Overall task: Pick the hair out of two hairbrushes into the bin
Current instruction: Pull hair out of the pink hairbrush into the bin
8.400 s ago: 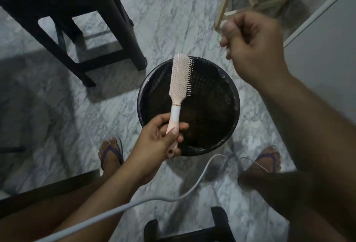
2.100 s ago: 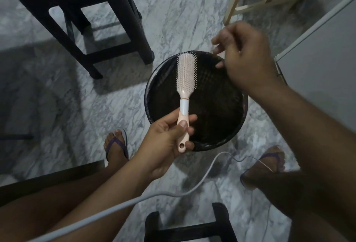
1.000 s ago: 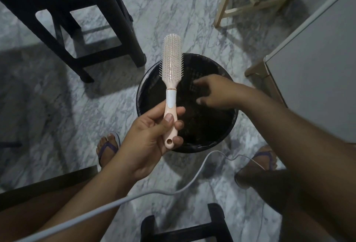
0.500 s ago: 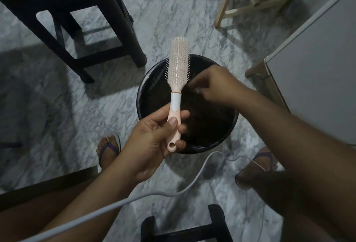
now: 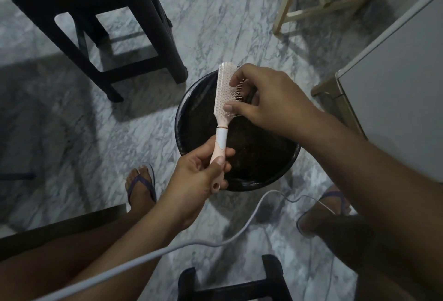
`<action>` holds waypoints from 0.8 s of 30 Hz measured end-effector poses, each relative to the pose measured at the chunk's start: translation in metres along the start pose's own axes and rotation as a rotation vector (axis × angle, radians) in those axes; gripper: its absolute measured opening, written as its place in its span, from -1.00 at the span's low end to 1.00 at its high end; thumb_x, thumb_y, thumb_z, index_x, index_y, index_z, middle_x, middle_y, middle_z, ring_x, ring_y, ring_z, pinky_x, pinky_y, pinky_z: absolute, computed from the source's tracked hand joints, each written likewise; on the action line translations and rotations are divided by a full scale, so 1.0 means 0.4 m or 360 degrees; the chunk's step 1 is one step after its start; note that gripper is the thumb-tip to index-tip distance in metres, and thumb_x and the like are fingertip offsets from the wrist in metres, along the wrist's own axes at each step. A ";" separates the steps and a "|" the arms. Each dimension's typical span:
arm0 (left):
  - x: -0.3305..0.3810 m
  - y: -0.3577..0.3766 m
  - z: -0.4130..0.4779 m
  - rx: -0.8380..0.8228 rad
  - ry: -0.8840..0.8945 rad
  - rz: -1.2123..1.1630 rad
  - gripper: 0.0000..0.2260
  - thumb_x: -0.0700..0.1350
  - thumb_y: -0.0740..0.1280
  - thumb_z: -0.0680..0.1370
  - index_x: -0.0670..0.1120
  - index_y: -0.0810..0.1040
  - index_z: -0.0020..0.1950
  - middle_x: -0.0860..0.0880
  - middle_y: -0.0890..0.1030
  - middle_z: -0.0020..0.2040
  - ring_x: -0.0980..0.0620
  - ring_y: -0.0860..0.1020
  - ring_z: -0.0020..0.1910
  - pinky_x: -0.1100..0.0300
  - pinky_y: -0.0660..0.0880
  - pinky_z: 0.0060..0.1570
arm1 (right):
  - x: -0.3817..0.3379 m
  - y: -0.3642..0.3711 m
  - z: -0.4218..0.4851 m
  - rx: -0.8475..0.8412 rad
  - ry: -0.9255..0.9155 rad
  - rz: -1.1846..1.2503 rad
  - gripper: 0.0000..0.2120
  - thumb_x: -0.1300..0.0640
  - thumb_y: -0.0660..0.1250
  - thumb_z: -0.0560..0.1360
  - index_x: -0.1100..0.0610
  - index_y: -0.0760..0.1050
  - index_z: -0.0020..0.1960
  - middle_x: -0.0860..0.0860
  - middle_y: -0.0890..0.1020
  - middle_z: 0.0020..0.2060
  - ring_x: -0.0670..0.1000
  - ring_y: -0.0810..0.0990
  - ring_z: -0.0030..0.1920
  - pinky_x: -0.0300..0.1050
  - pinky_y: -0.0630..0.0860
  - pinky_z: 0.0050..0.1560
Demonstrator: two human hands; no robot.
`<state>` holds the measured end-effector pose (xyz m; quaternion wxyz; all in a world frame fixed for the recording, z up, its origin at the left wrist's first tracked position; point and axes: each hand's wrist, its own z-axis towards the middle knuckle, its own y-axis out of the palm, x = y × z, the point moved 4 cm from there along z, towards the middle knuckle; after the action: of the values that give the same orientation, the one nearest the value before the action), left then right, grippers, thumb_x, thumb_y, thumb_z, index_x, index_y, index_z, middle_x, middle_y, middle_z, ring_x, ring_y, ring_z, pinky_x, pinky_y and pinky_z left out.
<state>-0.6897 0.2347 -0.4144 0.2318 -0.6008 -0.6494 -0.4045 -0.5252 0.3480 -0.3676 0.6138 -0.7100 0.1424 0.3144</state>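
- The left hand (image 5: 199,176) is wrapped around the lower handle of a pink-and-white hairbrush (image 5: 221,111); its fingers curl tight around the handle and the thumb presses along the front, so the grip is closed on the brush.
- The hairbrush stands nearly upright, head toward 12 o'clock, bristles facing 3 o'clock. The handle end with its hanging hole pokes out below the left hand's fingers.
- The right hand (image 5: 268,102) reaches in from 3 o'clock and sits on the bristle side of the brush head. Its thumb rests at the lower bristles and its index finger at the upper bristles, the two partly spread with bristles showing between them; the other fingers are curled behind. Whether any hair is pinched there cannot be told.
- The black bin (image 5: 242,161) stands on the marble floor (image 5: 215,20) directly beneath the brush and both hands; its inside is dark and its contents are unclear.
- A white cable (image 5: 242,231) runs from 7 o'clock across the floor toward 4 o'clock, passing just below the bin.
- A dark stool (image 5: 153,37) stands at 10 o'clock of the bin, a pale wooden frame (image 5: 287,11) at 1 o'clock, a white appliance (image 5: 395,80) at 3 o'clock.
- A sandalled foot (image 5: 140,185) rests at 8 o'clock of the bin.
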 end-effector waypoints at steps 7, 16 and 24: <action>0.011 0.001 0.003 0.0030 0.0097 0.0156 -0.58 -0.34 0.23 0.63 -0.04 0.47 0.45 0.01 0.65 0.00 0.07 0.50 -0.16 0.11 0.45 -0.23 | -0.025 0.005 -0.017 0.0171 -0.0035 -0.0292 -0.77 -0.07 0.36 0.52 -0.01 0.53 0.13 -0.07 0.55 -0.05 0.03 0.58 -0.02 0.04 0.55 -0.06; -0.003 0.017 0.006 -0.0007 -0.0032 -0.0012 -0.60 -0.34 0.23 0.64 -0.05 0.49 0.43 -0.03 0.66 0.05 0.06 0.50 -0.15 0.16 0.45 -0.27 | -0.032 0.023 -0.024 0.0206 0.0060 -0.0394 -0.78 0.04 0.29 0.55 0.09 0.64 0.10 0.07 0.68 0.01 0.16 0.65 0.01 0.12 0.59 -0.01; -0.015 0.036 0.006 -0.0153 -0.0168 -0.0449 -0.66 -0.32 0.22 0.63 -0.18 0.50 0.39 -0.07 0.68 0.08 0.08 0.54 -0.18 0.20 0.50 -0.31 | 0.055 -0.036 0.024 0.0266 0.0339 0.0508 -0.84 0.24 0.30 0.58 0.07 0.64 -0.02 -0.04 0.73 -0.15 -0.17 0.66 -0.29 -0.34 0.55 -0.28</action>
<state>-0.6745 0.2324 -0.4170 0.1092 -0.5345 -0.7185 -0.4315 -0.5027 0.3642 -0.3704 0.5943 -0.6543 0.3429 0.3180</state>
